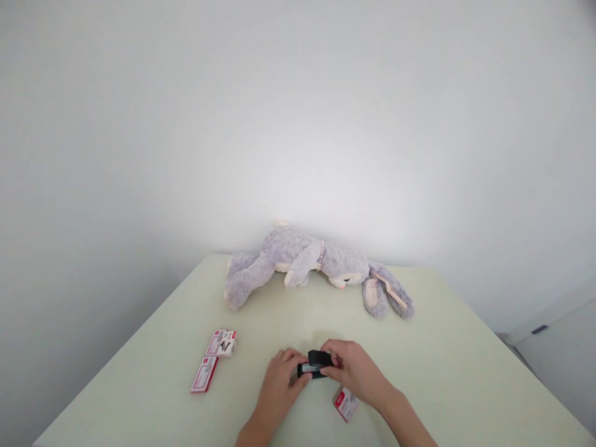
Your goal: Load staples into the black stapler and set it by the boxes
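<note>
Both hands meet over a small black stapler (315,364) near the front of the pale green table (442,347); left hand (279,385) grips its near end from below and the side, right hand (351,369) pinches the top from the far side; fingers closed on it from both sides, so the two hands are together on one thing. Stapler held just above the tabletop, roughly level; a silvery strip shows along its side, likely the staple channel, though the view is too small to say whether the top is hinged open.

Around it: one red-and-white staple box (345,403) lies on the table just beside the right wrist; two more boxes (213,360) lie well to the left, one opened with its flap up, one flat and nearer the edge. A grey plush rabbit (316,264) lies on its side at the far end, well clear of the hands.

Judgement on the handling: steady the body with the left hand and let the right do the fine work; keep the stapler low over the table so that anything loose drops onto the surface; keep fingertips off the front mouth; watch the box by the right wrist, which a sweep of the forearm could knock off.
</note>
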Motion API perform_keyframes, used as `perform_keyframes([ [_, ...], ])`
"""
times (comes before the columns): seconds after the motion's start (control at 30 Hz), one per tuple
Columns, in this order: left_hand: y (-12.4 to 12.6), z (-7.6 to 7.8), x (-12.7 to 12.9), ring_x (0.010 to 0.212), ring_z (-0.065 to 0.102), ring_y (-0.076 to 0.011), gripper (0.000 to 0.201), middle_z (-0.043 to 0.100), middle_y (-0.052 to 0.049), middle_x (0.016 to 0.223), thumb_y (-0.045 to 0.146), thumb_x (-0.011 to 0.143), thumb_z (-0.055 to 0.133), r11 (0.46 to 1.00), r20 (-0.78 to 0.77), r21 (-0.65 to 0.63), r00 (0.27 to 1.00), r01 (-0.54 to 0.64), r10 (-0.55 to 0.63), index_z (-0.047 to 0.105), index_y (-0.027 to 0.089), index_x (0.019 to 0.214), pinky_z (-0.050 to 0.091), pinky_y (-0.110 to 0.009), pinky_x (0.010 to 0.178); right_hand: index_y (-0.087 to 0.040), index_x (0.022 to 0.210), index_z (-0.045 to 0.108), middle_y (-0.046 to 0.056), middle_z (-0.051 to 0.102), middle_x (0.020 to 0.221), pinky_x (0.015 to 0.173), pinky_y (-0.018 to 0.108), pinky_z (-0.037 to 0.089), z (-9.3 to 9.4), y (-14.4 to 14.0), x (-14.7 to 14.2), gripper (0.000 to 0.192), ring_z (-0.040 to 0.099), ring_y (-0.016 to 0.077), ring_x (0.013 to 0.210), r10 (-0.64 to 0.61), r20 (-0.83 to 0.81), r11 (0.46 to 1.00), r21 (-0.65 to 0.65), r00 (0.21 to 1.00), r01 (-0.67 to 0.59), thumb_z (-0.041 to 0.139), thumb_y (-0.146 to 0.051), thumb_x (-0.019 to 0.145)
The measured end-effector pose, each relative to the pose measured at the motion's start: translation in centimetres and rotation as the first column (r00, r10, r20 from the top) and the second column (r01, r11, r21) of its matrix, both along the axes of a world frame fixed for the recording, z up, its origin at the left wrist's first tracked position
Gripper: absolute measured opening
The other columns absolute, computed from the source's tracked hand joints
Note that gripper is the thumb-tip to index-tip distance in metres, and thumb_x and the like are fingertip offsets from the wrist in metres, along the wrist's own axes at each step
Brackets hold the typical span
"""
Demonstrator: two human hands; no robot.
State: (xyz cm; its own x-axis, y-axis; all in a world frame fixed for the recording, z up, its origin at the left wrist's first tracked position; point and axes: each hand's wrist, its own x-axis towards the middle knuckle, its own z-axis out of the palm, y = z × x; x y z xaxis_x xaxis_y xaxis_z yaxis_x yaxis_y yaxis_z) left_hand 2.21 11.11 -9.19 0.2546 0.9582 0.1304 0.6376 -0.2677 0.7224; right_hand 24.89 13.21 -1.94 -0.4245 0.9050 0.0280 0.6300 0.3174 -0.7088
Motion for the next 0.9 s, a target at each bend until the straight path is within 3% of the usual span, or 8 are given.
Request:
perform_keyframes([
  [0.2,-0.4,0.1,-0.3,0.104,0.059,-0.0250,0.025,0.066,-0.005,0.108,0.037,0.090,0.064,0.995,0.025,0.042,0.996,-0.089,0.088,0.065,0.025,0.111,0.045,-0.039,0.092,-0.027,0.086,0.070,-0.006,0.062,0.078,0.066,0.024,0.031,-1.5,0.3,-1.4,0.021,0.056,0.0143,0.073,-0.045,0.040,0.998,0.034,0.998,0.044,0.074,-0.015,0.070],
  [0.33,-2.1,1.3,1.3,0.098,0.057,-0.0247,0.019,0.062,-0.007,0.101,0.031,0.097,0.045,0.983,0.038,0.090,0.987,-0.161,0.158,0.062,0.023,0.103,0.044,-0.042,0.092,-0.024,0.090,0.065,-0.003,0.065,0.087,0.068,0.025,0.031,-2.8,0.9,-0.8,0.020,0.056,0.0157,0.078,-0.174,0.034,0.984,0.049,0.984,0.172,0.072,-0.021,0.072],
  [0.43,-3.5,1.7,4.9,0.103,0.056,-0.0241,0.022,0.066,-0.004,0.105,0.018,0.084,0.054,0.991,0.022,0.109,0.997,0.072,-0.075,0.065,0.027,0.102,0.044,-0.040,0.094,-0.023,0.090,0.063,-0.004,0.062,0.075,0.063,0.025,0.030,-4.1,1.5,0.2,0.015,0.053,0.0153,0.069,-0.256,0.017,0.967,0.013,0.967,0.256,0.069,-0.028,0.077],
  [0.5,-3.9,1.7,7.1,0.114,0.054,-0.0259,0.048,0.067,-0.002,0.121,0.014,0.072,0.060,0.945,-0.021,0.074,0.948,0.319,-0.318,0.064,0.031,0.116,0.043,-0.040,0.098,-0.023,0.095,0.065,-0.005,0.060,0.070,0.061,0.025,0.031,-4.9,1.9,1.1,0.018,0.053,0.0150,0.065,-0.282,-0.004,0.959,-0.019,0.959,0.282,0.067,-0.033,0.079],
  [0.57,-3.8,1.6,8.1,0.122,0.050,-0.0265,0.066,0.062,0.001,0.135,0.011,0.067,0.058,0.896,-0.058,0.010,0.895,0.444,-0.443,0.060,0.034,0.129,0.041,-0.041,0.102,-0.023,0.101,0.066,-0.006,0.059,0.067,0.060,0.025,0.033,-5.5,2.1,2.1,0.024,0.053,0.0150,0.062,-0.316,-0.028,0.948,-0.039,0.948,0.315,0.065,-0.038,0.082],
  [0.63,-3.6,1.7,7.1,0.124,0.049,-0.0251,0.073,0.059,0.003,0.139,0.009,0.064,0.055,0.908,-0.085,-0.040,0.905,0.416,-0.418,0.057,0.036,0.132,0.040,-0.041,0.106,-0.022,0.104,0.067,-0.006,0.056,0.064,0.058,0.025,0.033,-5.9,2.0,3.3,0.030,0.051,0.0151,0.060,-0.363,-0.048,0.931,-0.049,0.930,0.361,0.064,-0.045,0.084],
  [0.77,-3.2,2.1,1.8,0.129,0.047,-0.0236,0.078,0.056,0.001,0.140,0.009,0.060,0.055,0.980,-0.129,-0.058,0.972,0.190,-0.196,0.055,0.035,0.134,0.036,-0.039,0.112,-0.020,0.105,0.069,-0.007,0.049,0.061,0.055,0.026,0.032,-6.7,0.2,4.5,0.042,0.049,0.0153,0.058,-0.430,-0.084,0.903,-0.071,0.899,0.425,0.063,-0.057,0.086],
  [0.9,-3.0,1.7,-1.7,0.133,0.046,-0.0239,0.077,0.057,0.000,0.142,0.011,0.065,0.058,0.991,-0.135,-0.049,0.983,0.121,-0.126,0.054,0.035,0.138,0.035,-0.039,0.114,-0.020,0.115,0.066,-0.006,0.047,0.065,0.052,0.025,0.039,-8.0,-2.8,2.2,0.049,0.051,0.0154,0.058,-0.453,-0.205,0.889,-0.178,0.868,0.422,0.054,-0.061,0.093],
])
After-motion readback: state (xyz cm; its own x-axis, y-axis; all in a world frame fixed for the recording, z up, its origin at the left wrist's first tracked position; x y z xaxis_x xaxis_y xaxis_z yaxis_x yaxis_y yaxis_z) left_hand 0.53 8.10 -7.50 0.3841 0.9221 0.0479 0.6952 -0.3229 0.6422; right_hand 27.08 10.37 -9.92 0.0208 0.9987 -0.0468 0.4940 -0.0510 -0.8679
